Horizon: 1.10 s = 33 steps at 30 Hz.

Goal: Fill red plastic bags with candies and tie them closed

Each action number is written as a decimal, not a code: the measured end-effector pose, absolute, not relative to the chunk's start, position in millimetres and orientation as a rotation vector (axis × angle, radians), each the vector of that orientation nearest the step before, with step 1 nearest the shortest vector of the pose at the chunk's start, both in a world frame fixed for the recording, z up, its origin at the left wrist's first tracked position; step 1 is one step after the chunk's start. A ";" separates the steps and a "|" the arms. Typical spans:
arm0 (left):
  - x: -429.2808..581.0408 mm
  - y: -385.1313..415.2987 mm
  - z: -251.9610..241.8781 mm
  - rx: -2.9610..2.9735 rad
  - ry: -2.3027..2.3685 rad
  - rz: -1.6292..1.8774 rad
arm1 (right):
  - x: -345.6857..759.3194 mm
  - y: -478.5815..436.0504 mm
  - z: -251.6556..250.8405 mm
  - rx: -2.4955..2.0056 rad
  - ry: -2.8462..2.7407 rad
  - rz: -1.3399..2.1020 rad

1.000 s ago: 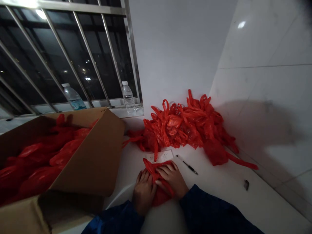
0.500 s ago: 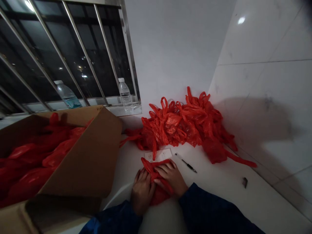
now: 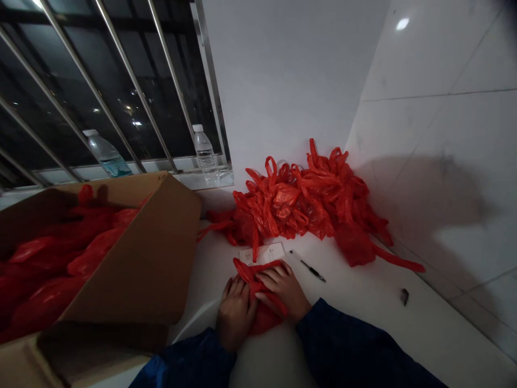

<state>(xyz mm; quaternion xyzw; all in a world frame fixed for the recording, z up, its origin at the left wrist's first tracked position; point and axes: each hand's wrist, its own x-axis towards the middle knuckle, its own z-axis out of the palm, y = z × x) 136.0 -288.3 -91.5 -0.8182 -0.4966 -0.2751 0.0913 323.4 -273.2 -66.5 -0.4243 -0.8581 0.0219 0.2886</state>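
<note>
A red plastic bag (image 3: 264, 319) lies crumpled on the white surface, with one loop pointing up and away from me. My left hand (image 3: 235, 314) is closed on its left side, the fingertips pressed against the plastic. On the right, my right hand (image 3: 286, 290) grips the upper part of the bag, its thumb lying across a fold. Just beyond the bag is a white printed card (image 3: 277, 251), partly covered by a red strand. A black pen (image 3: 313, 270) rests to the right of my right hand.
A heap of red plastic bags (image 3: 286, 202) is piled against the wall. To the left stands a cardboard box (image 3: 141, 258) holding several red bags. Two bottles (image 3: 205, 153) are on the ledge by the barred window. A small dark object (image 3: 404, 296) lies at the right.
The view has shifted slightly, so the surroundings sit a little higher in the picture. Both hands stay on the red plastic bag in almost the same pose.
</note>
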 end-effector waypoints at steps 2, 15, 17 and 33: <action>136.1 -288.2 -91.4 -2.433 -1.477 -0.821 | 323.3 -273.6 -66.1 -1.138 -2.295 0.050; 137.2 -289.6 -88.2 -2.444 -1.502 -0.842 | 324.0 -272.9 -67.7 -1.140 -2.299 0.062; 137.9 -289.6 -88.5 -2.433 -1.503 -0.852 | 324.5 -273.9 -66.2 -1.142 -2.299 0.062; 138.8 -291.1 -85.2 -2.487 -1.539 -0.830 | 324.5 -274.3 -66.0 -1.145 -2.315 0.020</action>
